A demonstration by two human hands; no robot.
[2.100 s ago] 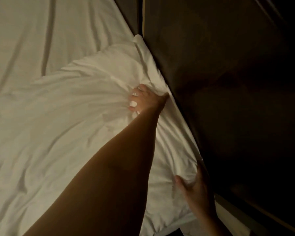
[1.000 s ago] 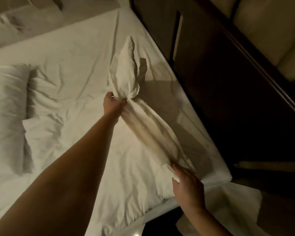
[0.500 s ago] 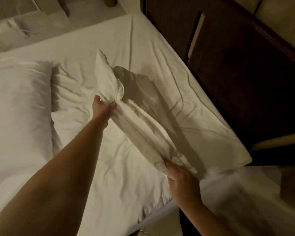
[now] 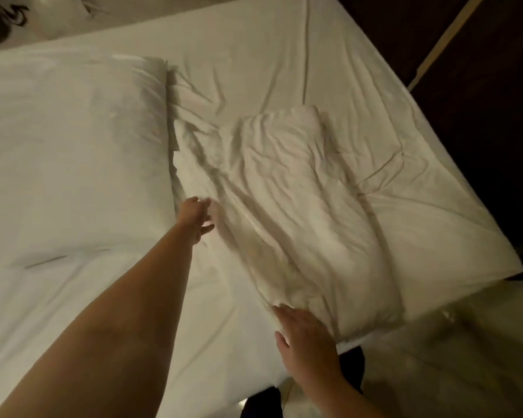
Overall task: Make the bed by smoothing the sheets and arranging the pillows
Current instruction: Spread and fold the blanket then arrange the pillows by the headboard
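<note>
A crumpled white pillow [image 4: 302,203] lies flat on the white bed sheet [image 4: 254,55], near the bed's right edge. My left hand [image 4: 195,217] hovers open at the pillow's left side with fingers spread, holding nothing. My right hand [image 4: 305,336] lies open against the pillow's near corner, fingers straight. A second, plump white pillow [image 4: 73,152] lies to the left of the crumpled one. The sheet around both is wrinkled.
A dark wooden headboard or wall panel [image 4: 480,116] runs along the bed's right side. Pale floor [image 4: 450,357] shows at the lower right, beyond the bed corner. Pale bedding with a dark pattern [image 4: 0,22] lies at the top left.
Both hands held the pillow bunched and raised above the bed; now it lies flat on the sheet and both hands have let go and opened. The view shifted left.
</note>
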